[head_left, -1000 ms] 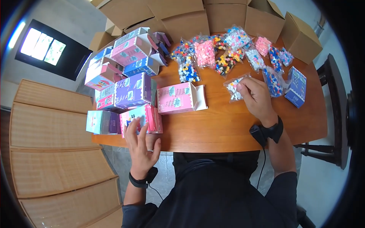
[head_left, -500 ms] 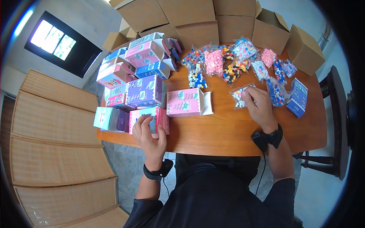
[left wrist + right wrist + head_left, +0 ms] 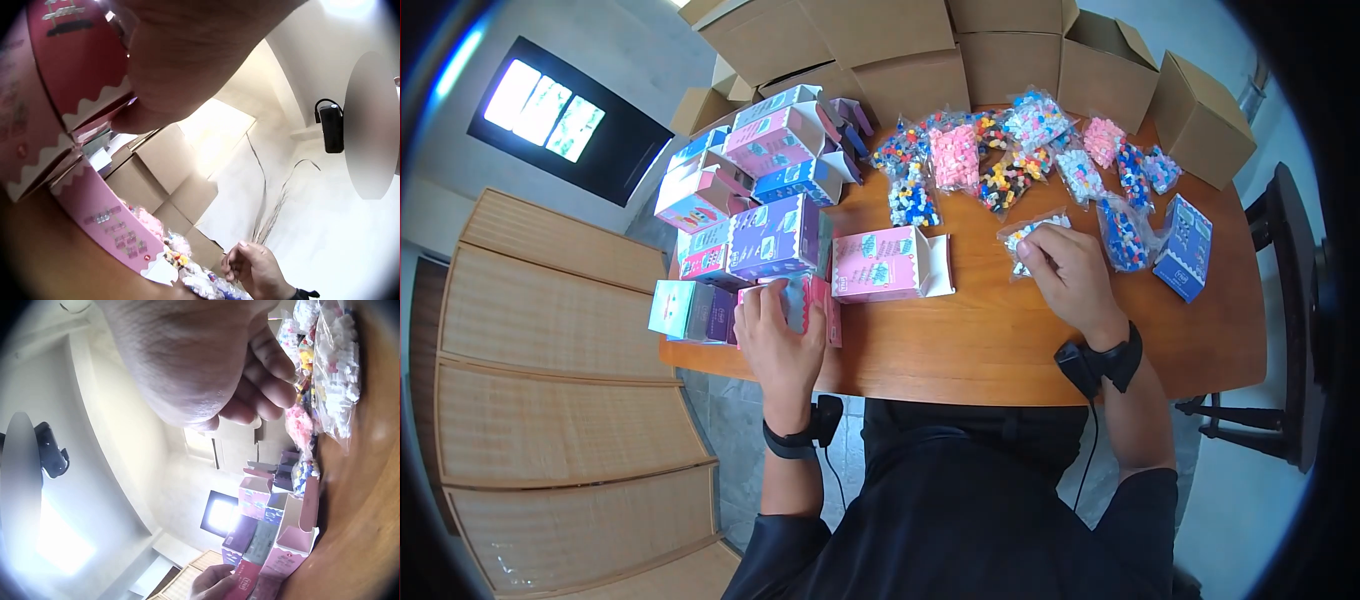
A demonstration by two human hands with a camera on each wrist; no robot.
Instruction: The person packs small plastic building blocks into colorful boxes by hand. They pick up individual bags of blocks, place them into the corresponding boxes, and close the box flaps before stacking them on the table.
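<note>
In the head view my left hand (image 3: 780,340) grips a pink box (image 3: 834,318) at the table's front left, fingers bent over its top and thumb at its right side. The left wrist view shows the box's red face (image 3: 78,53) close to that hand, and the right wrist view shows its fingers (image 3: 215,582) at the box's edge. My right hand (image 3: 1072,277) hovers, loosely curled and holding nothing, over a clear bag of white pieces (image 3: 337,375) lying on the table. Another pink box (image 3: 875,262), with an opened end flap, stands right of the gripped one.
Several printed boxes (image 3: 775,235) crowd the table's left side. Bags of small coloured pieces (image 3: 955,155) lie along the back, near brown cartons (image 3: 905,95). A blue box (image 3: 1183,250) stands at the right, near a dark chair (image 3: 1285,320). Woven panels (image 3: 570,350) border the left.
The head view has shifted slightly. My left hand has come from spread fingers above the front of the pink box to a grip on it. My right hand has stayed over the bag.
</note>
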